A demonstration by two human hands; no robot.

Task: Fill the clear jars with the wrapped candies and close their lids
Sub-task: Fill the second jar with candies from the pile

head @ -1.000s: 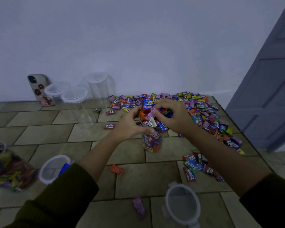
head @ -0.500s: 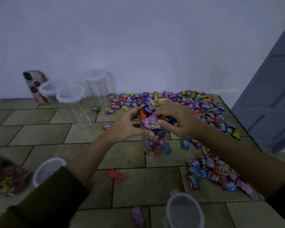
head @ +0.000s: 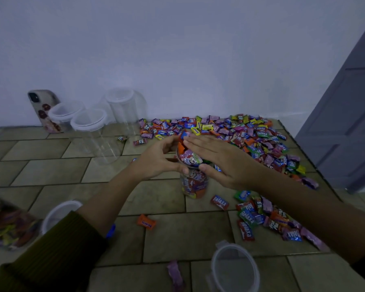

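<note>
Bare tan floor tiles (head: 51,171) lie open across the left middle of the frame, up to three empty clear plastic jars (head: 93,131) at upper left. A candy-filled clear jar (head: 194,184) blocks the centre, a heap of colourful wrapped candies (head: 240,131) the upper right, a smaller scatter (head: 261,218) the lower right, a round translucent lid (head: 235,270) the bottom centre

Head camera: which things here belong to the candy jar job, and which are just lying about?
Job: filled jar, held by left hand, right hand flat on top; candy pile; empty jars; loose lid.
Lying about: phone against the wall; door.
</note>
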